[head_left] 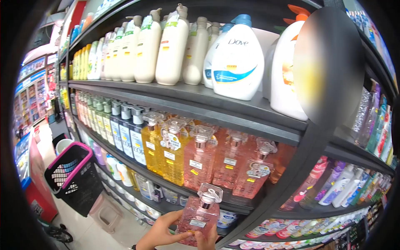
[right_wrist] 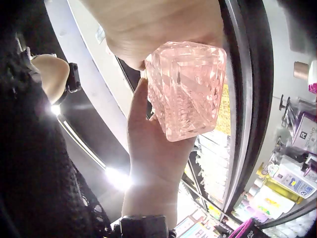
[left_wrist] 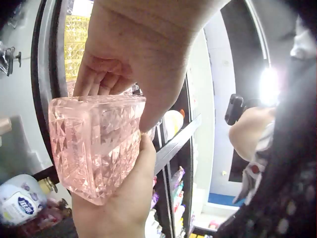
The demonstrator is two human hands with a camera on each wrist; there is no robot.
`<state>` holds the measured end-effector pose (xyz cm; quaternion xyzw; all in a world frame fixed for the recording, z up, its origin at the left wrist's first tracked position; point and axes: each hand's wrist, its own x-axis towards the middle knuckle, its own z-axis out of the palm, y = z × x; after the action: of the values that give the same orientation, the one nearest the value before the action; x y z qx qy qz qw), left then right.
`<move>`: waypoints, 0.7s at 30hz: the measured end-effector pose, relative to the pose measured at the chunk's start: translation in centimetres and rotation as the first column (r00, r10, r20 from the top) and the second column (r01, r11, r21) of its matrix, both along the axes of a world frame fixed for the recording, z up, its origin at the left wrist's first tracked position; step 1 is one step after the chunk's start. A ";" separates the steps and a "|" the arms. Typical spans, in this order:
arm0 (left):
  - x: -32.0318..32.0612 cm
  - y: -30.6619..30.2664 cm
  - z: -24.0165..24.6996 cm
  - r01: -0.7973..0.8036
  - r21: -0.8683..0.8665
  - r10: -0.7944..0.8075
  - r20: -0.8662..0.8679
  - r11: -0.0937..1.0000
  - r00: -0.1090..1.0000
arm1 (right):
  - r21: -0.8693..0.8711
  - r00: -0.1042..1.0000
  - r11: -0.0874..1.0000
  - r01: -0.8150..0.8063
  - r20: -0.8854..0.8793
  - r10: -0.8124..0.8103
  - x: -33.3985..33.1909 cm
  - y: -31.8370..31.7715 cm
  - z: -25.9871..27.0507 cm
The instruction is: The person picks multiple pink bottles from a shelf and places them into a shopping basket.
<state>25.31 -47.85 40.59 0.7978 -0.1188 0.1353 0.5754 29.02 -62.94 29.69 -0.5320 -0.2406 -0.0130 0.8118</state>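
A pink faceted bottle [head_left: 199, 216] with a clear square cap is held upright between both hands in front of the shelves. My left hand [head_left: 164, 231] grips its left side, thumb across the front. At its lower right my right hand [head_left: 207, 239] grips it, thumb on the front face. Seen in the left wrist view, the bottle [left_wrist: 96, 148] has its base towards the camera, with the left hand [left_wrist: 138, 49] above and the right hand [left_wrist: 116, 203] below. The right wrist view shows the bottle [right_wrist: 185, 91] between the right hand [right_wrist: 163, 25] and the left hand [right_wrist: 158, 158].
Similar pink bottles [head_left: 200, 160] and yellow bottles [head_left: 173, 156] stand on the middle shelf [head_left: 187, 106]. Large white pump bottles [head_left: 238, 62] fill the shelf above. At the left are a black basket with a pink rim [head_left: 74, 168] and a pale stool [head_left: 106, 212].
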 end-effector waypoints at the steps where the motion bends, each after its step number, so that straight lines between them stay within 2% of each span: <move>1: -0.3 0.3 -0.6 -0.034 0.006 0.035 -0.005 0.999 0.999 | 0.046 0.997 0.997 -0.068 -0.032 0.069 0.3 0.5 -0.5; 2: -0.6 0.6 -0.9 -0.072 0.018 0.072 -0.006 0.997 0.997 | 0.059 0.994 0.993 -0.105 -0.032 0.107 0.5 0.9 -0.4; 4: -1.5 1.2 -1.3 -0.082 -0.124 0.070 -0.096 0.989 0.993 | -0.088 0.993 0.990 -0.113 0.017 0.115 0.6 1.0 0.5; 5: -1.9 1.3 -1.6 -0.132 -0.134 0.121 -0.087 0.982 0.989 | -0.068 0.978 0.977 -0.202 -0.067 0.197 0.2 1.0 1.5; 6: -2.3 1.5 -1.7 -0.172 -0.137 0.160 -0.097 0.976 0.982 | -0.070 0.969 0.968 -0.241 -0.077 0.235 0.0 1.6 2.0; 8: -3.0 2.1 -1.8 -0.186 -0.122 0.179 -0.063 0.975 0.982 | -0.002 0.977 0.977 -0.212 -0.003 0.212 -0.2 2.7 2.5; 9: -3.3 2.3 -1.8 -0.212 -0.114 0.210 -0.028 0.971 0.977 | -0.020 0.958 0.958 -0.284 -0.029 0.284 -0.1 2.8 2.2; 13: -4.9 3.8 -2.4 -0.287 -0.104 0.289 0.008 0.952 0.957 | -0.048 0.902 0.908 -0.417 -0.143 0.407 -0.3 4.6 0.3; 15: -5.8 5.0 -3.0 -0.339 -0.031 0.340 0.011 0.940 0.941 | -0.219 0.961 0.940 -0.260 0.031 0.273 -0.6 5.9 1.0; 16: -6.3 5.6 -2.9 -0.358 -0.040 0.358 0.010 0.933 0.933 | -0.227 0.956 0.933 -0.278 0.031 0.293 -0.9 6.6 1.6; 18: -7.4 6.9 -2.3 -0.359 -0.049 0.358 -0.033 0.932 0.933 | -0.195 0.888 0.904 -0.380 -0.351 0.298 -2.1 7.9 2.7; 19: -8.0 7.7 -2.4 -0.372 -0.056 0.371 -0.031 0.926 0.928 | -0.202 0.885 0.897 -0.392 -0.349 0.308 -2.2 8.9 1.8; 21: -9.2 9.7 -2.5 -0.412 -0.007 0.411 -0.046 0.911 0.910 | -0.128 0.896 0.900 -0.418 -0.223 0.384 -2.0 11.3 -0.8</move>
<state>16.07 -38.17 38.06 0.8029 0.0654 0.2371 0.5430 27.01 -51.59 28.88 -0.5375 -0.2658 0.2274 0.7673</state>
